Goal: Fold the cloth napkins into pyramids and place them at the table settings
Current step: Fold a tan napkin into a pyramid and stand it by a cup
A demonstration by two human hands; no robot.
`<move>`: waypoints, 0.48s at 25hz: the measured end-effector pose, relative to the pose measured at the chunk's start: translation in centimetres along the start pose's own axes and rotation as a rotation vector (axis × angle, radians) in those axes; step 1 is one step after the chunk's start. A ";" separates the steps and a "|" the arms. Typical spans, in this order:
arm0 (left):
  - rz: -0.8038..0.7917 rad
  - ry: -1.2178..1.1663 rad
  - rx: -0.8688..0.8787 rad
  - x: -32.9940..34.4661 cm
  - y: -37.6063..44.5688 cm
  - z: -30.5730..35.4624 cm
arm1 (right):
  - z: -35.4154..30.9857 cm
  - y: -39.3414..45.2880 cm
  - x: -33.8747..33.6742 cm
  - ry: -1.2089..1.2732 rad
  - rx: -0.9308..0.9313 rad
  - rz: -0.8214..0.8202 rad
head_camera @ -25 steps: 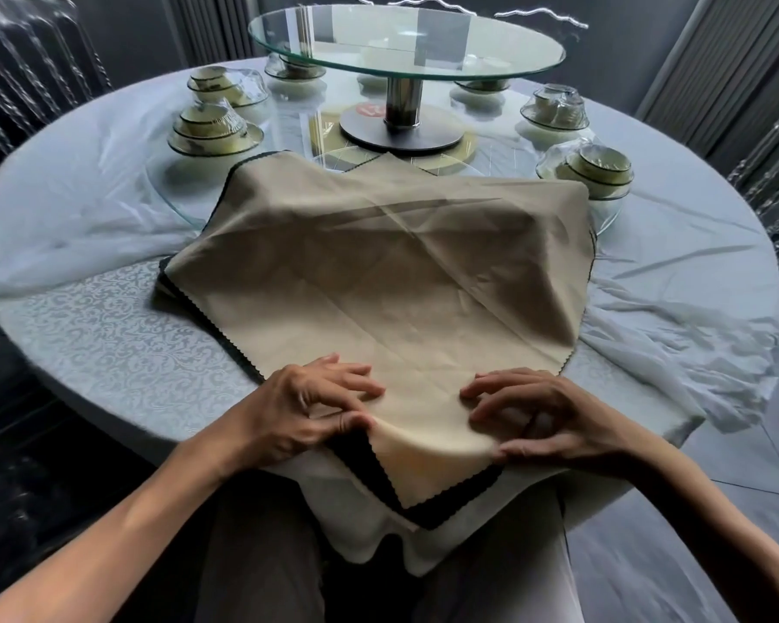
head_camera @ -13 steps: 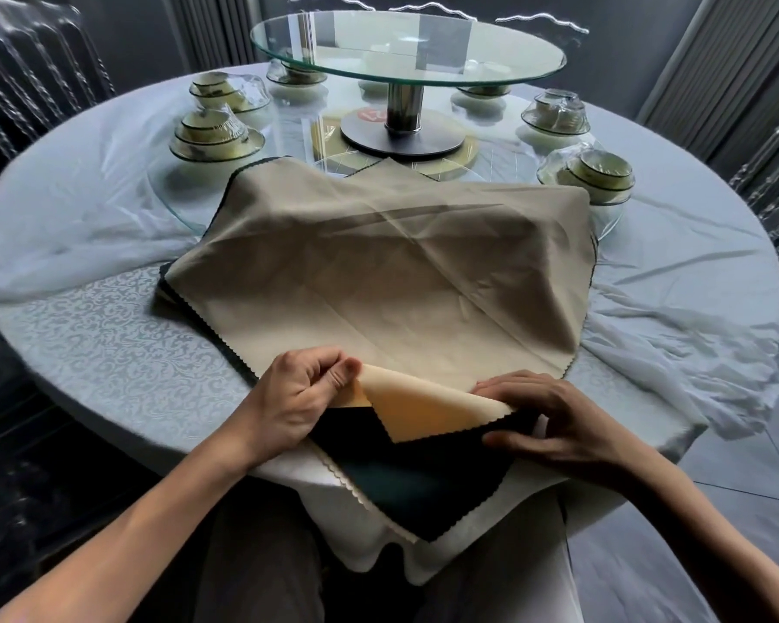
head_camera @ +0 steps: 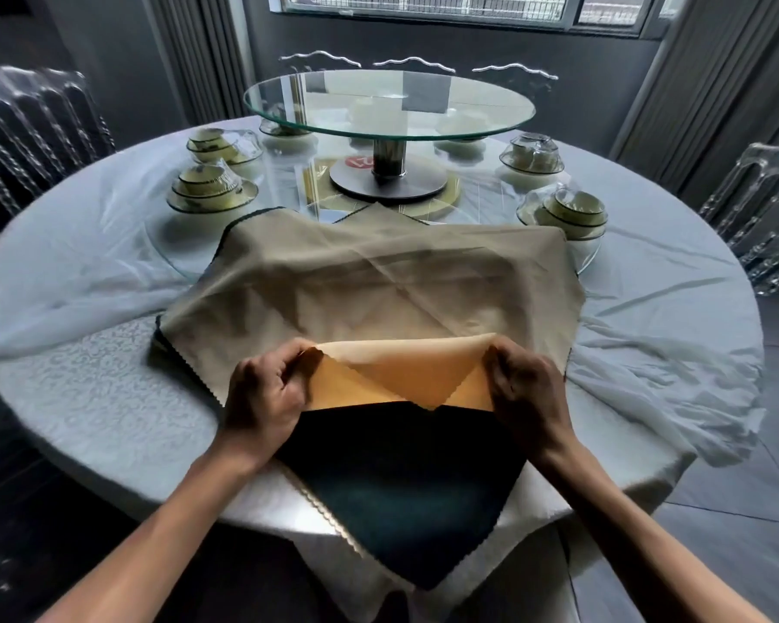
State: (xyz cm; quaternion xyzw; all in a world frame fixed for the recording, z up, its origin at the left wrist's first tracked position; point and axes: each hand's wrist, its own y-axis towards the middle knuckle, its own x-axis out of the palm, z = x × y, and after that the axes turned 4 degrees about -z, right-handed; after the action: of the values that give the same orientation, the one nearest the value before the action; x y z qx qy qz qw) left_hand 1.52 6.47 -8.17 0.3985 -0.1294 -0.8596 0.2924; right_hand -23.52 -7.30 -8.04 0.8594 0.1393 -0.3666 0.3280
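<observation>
We had left hand (head_camera: 266,391) and right hand (head_camera: 525,384) each pinching the tan napkin (head_camera: 378,285), near corner peeled back, probably starting the diagonal fold.

- a round surface (head_camera: 86,281) under a pale, creased tablecloth fills the middle of the room.
- a raised glass turntable (head_camera: 390,103) stands at its centre on a metal post.
- clear chairs: one at the left (head_camera: 32,123), one at the right (head_camera: 756,209), more behind.
- dark grey walls, grey pleated curtains (head_camera: 711,69) at both sides.
- a window (head_camera: 428,4) at the top gives daylight.
- grey tiled floor (head_camera: 738,532) at the lower right.
</observation>
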 end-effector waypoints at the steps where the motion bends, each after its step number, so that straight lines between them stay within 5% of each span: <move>1: -0.009 0.022 0.024 -0.3 0.3 0.2 | -0.1 0.1 -0.5 -0.047 -0.011 -0.050; 7: -0.546 -0.213 0.056 -5.6 -2.8 2.7 | 1.5 -2.9 -6.3 0.050 -0.029 -0.519; 12: -0.399 -0.076 -0.016 -2.9 1.2 0.8 | -0.1 2.2 -4.5 -0.020 0.065 -0.358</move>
State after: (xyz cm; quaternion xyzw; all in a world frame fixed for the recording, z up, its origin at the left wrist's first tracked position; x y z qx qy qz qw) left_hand 2.90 7.22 -5.35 0.3812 -0.0520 -0.9159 0.1145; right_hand -25.47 -8.86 -3.71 0.8273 0.2749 -0.4320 0.2311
